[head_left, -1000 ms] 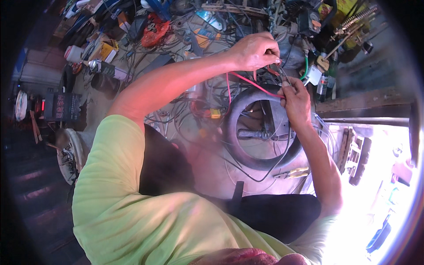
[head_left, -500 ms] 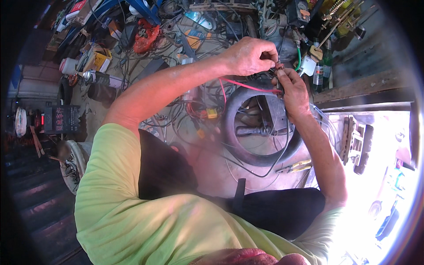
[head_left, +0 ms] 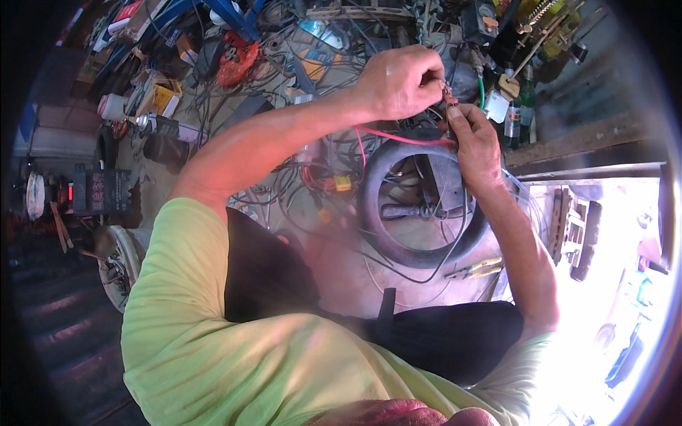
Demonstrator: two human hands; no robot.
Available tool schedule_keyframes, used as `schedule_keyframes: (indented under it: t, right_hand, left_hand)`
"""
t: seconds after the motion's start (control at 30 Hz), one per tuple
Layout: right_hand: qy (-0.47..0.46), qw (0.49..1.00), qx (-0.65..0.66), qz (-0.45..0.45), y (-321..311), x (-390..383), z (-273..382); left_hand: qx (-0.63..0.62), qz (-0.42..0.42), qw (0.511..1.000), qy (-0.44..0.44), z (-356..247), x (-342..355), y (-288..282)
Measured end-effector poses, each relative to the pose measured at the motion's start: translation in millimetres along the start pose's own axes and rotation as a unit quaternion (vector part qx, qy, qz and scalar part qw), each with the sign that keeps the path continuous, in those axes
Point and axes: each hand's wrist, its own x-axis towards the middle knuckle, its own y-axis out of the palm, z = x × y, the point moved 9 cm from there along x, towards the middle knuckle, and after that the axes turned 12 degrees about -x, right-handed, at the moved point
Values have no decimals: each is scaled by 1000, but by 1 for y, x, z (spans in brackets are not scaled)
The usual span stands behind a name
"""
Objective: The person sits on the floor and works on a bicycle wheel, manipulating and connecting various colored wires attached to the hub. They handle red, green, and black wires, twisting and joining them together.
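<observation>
Pinching a small reddish part (head_left: 452, 101) at the far right of centre, the right hand (head_left: 474, 148) has its thumb and fingers closed; the left hand (head_left: 403, 82) is clenched at the part's far end, though whether it grasps it cannot be told. A red cable (head_left: 405, 138) runs left from the right hand, beyond a black ring (head_left: 371, 202). Pliers (head_left: 477, 269) lie right of the ring's near edge. If the right grip loosens, the part could slip; a cable snagging among loose wires (head_left: 310, 177) could tug it free.
</observation>
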Motion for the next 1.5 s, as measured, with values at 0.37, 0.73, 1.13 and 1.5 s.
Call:
schedule_keyframes:
  t: [0.37, 0.73, 1.13, 1.5]
  right_hand:
    - [-3, 993, -119, 15, -1, -4, -2]
    - [-12, 995, -89, -46, -6, 1, -17]
    - [-15, 996, -66, -65, -7, 3, -22]
    - [-65, 986, -147, -43, 0, -3, -4]
  left_hand:
    - [17, 35, 994, 98, -11, -6, 11]
    - [-7, 159, 985, -59, 21, -2, 18]
    - [62, 86, 986, 129, -17, -6, 12]
    - [67, 80, 993, -60, 25, -1, 18]
